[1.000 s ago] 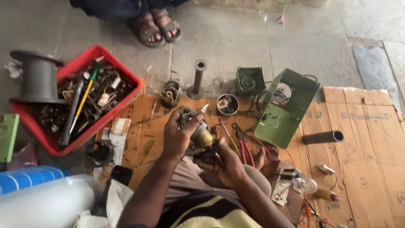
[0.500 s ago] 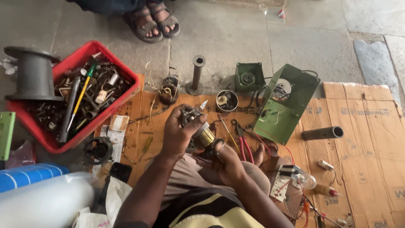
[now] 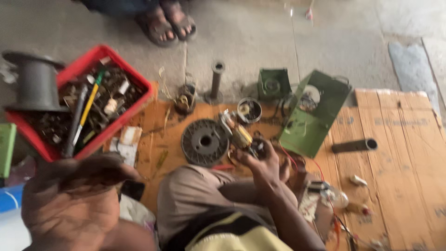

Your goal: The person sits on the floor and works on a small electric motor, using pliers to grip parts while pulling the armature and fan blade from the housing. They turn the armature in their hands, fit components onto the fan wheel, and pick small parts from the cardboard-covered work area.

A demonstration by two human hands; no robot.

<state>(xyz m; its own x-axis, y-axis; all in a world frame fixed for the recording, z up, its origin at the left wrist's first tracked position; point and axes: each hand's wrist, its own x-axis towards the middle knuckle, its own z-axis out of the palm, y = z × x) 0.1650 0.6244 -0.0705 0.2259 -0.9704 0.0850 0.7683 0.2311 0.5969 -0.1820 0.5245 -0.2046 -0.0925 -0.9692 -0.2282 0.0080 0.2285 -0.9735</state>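
- A motor armature [image 3: 239, 135], with copper winding and a steel shaft, is held in the right hand [image 3: 267, 162], whose fingers are clamped around its lower end; it is kept above the near edge of the cardboard sheet [image 3: 395, 135] spread on the floor.
- The armature's long axis is seen to run obliquely, from the hand up and away toward the far left, the free shaft end pointing at the red tray [image 3: 74, 74].
- The left hand [image 3: 74, 200] is raised close to the camera at the near left, blurred, well apart from the armature; nothing is seen in its grip, though whether it is open or closed cannot be told. The right hand is the nearer.
- A dark ribbed disc [image 3: 204, 142] lies flat just left of the armature, on the cardboard.
- Beyond it stand a small round cup [image 3: 249, 110], a grey upright tube [image 3: 216, 81] and a green metal housing [image 3: 311, 118] with a round hole.
- A dark pipe [image 3: 355, 145] lies toward the right edge of the cardboard.
- The tray is filled with tools and scrap; a grey spool [image 3: 35, 81] stands beside it.
- Another person's sandalled feet [image 3: 169, 23] are seen at the far side of the floor.
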